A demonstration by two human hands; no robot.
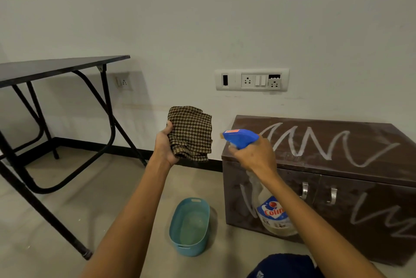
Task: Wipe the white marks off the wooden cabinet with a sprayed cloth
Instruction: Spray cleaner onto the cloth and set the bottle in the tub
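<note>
**dusty_mop:** ok so where are we at? We've got the checked cloth point(191, 133) bunched in our left hand point(165, 145), fingers curled round its lower left edge, and most of it fans up and to the right of that grip.

**rag_n_spray:** yep, and our right hand point(254, 156) is wrapped round the neck of the spray bottle point(273, 212). The blue trigger head point(242, 137) pokes out just above our knuckles, aimed left at the cloth with a small gap between them. The clear body hangs below the wrist.

**dusty_mop:** and the wooden cabinet point(360, 165)?

**rag_n_spray:** right behind our bottle hand, sitting on the floor point(112, 187) against the wall point(202, 30). White marks point(320, 145) zigzag over its top, just right of our grip, and there are more lower down on the front doors point(337, 221). A teal tub point(190, 226) sits on the floor below and between our hands.
</note>
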